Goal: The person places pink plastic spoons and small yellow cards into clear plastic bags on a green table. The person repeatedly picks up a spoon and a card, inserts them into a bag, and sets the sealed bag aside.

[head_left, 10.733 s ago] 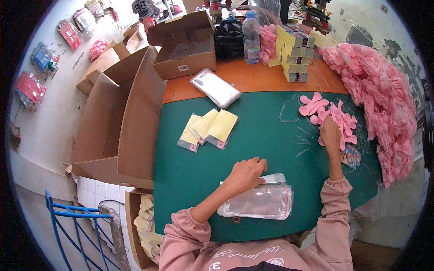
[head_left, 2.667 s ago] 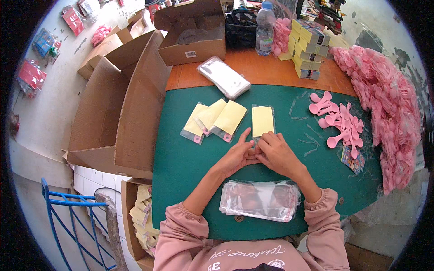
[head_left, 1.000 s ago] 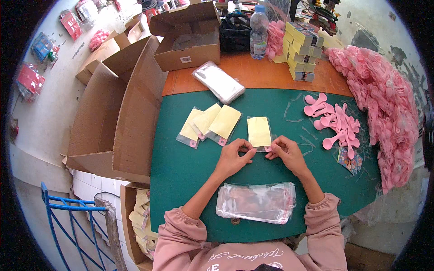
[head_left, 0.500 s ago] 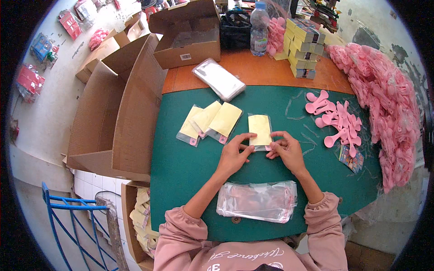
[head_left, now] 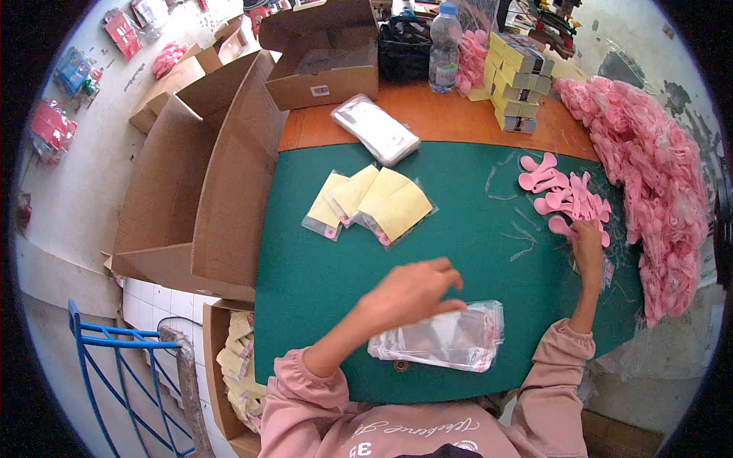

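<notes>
Left hand point(head_left: 412, 294) half open, fingers loosely bent, at far-left edge of clear bag stack point(head_left: 447, 347); contact unclear. Right hand point(head_left: 586, 238), fingers bunched, touches pink spoons point(head_left: 561, 225), right of and beyond stack; grip cannot be told. One stack; spoons overlap, uncountable. Beyond stack, leftward: at least three yellow-carded packets point(head_left: 395, 208). Farthest beyond: one bottle point(head_left: 444, 53).

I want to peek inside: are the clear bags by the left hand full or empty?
They look empty: the clear bags lie flat, with nothing inside showing.
</notes>
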The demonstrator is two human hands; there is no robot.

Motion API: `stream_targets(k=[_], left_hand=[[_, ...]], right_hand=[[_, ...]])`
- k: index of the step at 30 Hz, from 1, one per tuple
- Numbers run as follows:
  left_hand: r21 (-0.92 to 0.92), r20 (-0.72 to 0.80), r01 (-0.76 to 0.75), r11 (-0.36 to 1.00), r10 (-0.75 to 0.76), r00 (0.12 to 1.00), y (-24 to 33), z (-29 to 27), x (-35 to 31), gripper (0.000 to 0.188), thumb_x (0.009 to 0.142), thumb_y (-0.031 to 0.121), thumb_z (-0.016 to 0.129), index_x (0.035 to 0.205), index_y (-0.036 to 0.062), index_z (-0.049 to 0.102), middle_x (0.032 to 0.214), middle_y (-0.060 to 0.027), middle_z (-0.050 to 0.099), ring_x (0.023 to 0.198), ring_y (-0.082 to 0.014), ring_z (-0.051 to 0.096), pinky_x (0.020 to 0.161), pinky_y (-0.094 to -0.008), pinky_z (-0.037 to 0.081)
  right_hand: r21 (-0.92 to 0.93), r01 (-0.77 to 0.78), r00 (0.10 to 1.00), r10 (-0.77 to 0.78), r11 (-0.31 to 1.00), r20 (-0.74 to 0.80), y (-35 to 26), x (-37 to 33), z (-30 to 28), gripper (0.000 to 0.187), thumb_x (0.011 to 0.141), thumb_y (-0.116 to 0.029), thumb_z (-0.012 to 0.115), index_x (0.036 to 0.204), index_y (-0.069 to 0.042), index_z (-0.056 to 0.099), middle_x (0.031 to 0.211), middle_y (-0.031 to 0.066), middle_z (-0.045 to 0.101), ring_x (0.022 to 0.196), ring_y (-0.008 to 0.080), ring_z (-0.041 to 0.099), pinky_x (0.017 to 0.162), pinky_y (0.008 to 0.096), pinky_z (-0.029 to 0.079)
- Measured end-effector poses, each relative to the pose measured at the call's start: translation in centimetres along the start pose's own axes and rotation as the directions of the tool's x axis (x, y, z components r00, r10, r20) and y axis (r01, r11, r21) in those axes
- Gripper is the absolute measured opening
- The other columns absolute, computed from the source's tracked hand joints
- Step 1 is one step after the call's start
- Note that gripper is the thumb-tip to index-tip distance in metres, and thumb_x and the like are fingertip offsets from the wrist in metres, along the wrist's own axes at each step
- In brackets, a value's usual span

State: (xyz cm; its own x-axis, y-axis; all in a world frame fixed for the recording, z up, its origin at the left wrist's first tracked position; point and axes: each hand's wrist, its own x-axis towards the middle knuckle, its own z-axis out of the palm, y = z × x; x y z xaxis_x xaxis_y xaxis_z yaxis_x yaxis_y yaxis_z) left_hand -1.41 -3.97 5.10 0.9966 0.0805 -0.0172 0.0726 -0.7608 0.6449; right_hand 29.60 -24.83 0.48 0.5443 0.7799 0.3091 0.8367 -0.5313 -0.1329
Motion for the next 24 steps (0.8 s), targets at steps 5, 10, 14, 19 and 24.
stream_targets(k=[5,10,14,19,24], left_hand=[[-0.047,0.071,0.027,0.999,-0.024,0.997,-0.6,3.1,1.6,0.028,0.075,0.029,0.063,0.089,0.0056,0.056,0.088,-0.0100,0.057,0.080,-0.0282,0.058,0.065,-0.0376,0.047],[-0.155,-0.041,-0.037,0.987,0.031,0.999,-0.7,2.6,1.8,0.021,0.072,0.018,0.065,0.085,0.0046,0.055,0.083,-0.0096,0.058,0.075,-0.0258,0.059,0.062,-0.0368,0.045],[-0.165,0.071,-0.001,0.986,0.013,0.997,-0.8,3.2,1.8,0.020,0.071,0.014,0.065,0.085,0.0042,0.055,0.078,-0.0096,0.059,0.074,-0.0252,0.059,0.062,-0.0367,0.045],[-0.329,0.138,-0.077,0.941,0.129,0.982,-1.3,2.9,2.1,0.018,0.071,0.012,0.065,0.084,0.0029,0.055,0.073,-0.0090,0.063,0.070,-0.0241,0.061,0.061,-0.0354,0.045],[-0.343,0.182,-0.027,0.939,0.094,0.979,-1.4,1.8,1.8,0.016,0.073,0.012,0.063,0.083,0.0028,0.055,0.072,-0.0094,0.064,0.067,-0.0245,0.062,0.059,-0.0343,0.045]], right_hand=[[0.263,0.003,0.991,0.032,0.965,-0.129,-4.4,1.2,-1.6,0.015,0.078,-0.004,0.052,0.092,0.000,0.055,0.088,0.0131,0.052,0.085,0.0293,0.047,0.075,0.0358,0.038],[0.343,0.057,0.986,0.002,0.937,-0.169,-6.5,1.3,-1.0,0.025,0.084,-0.005,0.047,0.107,-0.001,0.053,0.093,0.0130,0.048,0.083,0.0254,0.048,0.074,0.0312,0.040],[0.607,0.013,0.996,0.046,0.795,-0.080,-8.4,1.3,-1.2,0.028,0.085,-0.006,0.046,0.112,-0.001,0.050,0.094,0.0104,0.047,0.075,0.0177,0.050,0.064,0.0263,0.043],[0.843,-0.014,0.983,0.160,0.537,-0.086,-8.8,1.3,-0.3,0.021,0.082,-0.008,0.054,0.102,0.000,0.054,0.084,0.0051,0.050,0.067,0.0108,0.050,0.057,0.0218,0.044],[0.989,-0.135,0.971,-0.192,0.054,0.143,-9.6,0.3,-2.1,0.012,0.076,-0.008,0.063,0.082,-0.002,0.055,0.069,0.0038,0.054,0.055,0.0083,0.051,0.051,0.0199,0.043]])
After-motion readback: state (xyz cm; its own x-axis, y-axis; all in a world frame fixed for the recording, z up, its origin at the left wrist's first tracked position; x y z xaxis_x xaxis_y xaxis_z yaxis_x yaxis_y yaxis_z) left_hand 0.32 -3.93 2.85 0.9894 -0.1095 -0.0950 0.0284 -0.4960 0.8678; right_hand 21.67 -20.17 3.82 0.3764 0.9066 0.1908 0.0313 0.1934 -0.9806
